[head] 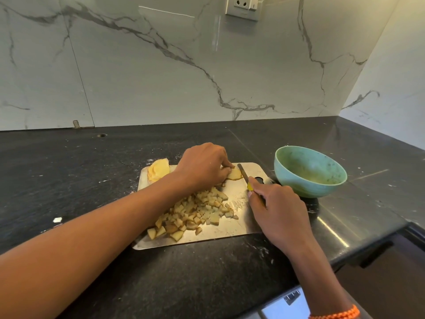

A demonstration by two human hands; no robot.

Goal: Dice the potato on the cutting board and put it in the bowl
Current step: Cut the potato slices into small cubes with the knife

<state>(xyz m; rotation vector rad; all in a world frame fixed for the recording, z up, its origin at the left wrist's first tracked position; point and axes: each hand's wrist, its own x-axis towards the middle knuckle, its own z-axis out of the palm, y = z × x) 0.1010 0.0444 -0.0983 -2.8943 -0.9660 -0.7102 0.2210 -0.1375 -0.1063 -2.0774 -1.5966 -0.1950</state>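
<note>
A steel cutting board (234,236) lies on the black counter. A heap of diced potato (195,212) covers its middle and near left. At the board's far side my left hand (204,168) pinches a flat potato slice (235,174) against the board. My right hand (279,210) grips a yellow-handled knife (244,177), its blade lying just right of the slice. A larger uncut potato piece (158,171) sits at the board's far left corner. The green bowl (309,172) stands right of the board and looks empty.
The black counter (80,180) runs back to a marble wall with a socket (242,6). The counter edge drops off at the near right. A small white scrap (57,219) lies on the counter left of my forearm.
</note>
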